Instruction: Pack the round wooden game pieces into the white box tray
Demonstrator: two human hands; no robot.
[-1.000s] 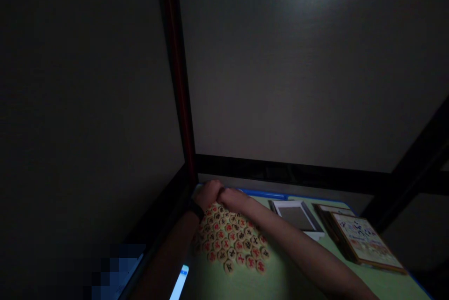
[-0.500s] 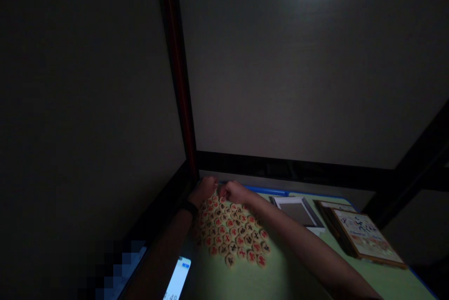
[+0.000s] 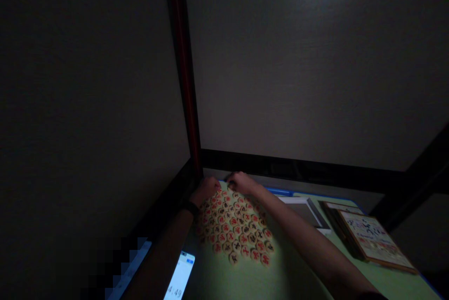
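Many round wooden xiangqi pieces with red or black characters lie face up, packed side by side on a pale green tabletop. My left hand, with a dark band on the wrist, is at the far left of the cluster. Its fingers are curled closed at a red-marked piece. At the far edge of the cluster my right hand has its fingers bent down and pinched on another xiangqi piece. A small gap separates the two hands.
A lit phone lies by my left forearm. Right of my right forearm are a white open box and stacked framed boards. A blue strip runs along the back edge. Walls stand close behind and left.
My right hand has moved right and slightly farther back, away from my left hand. My left hand stays at the same corner of the cluster. The view has shifted slightly.
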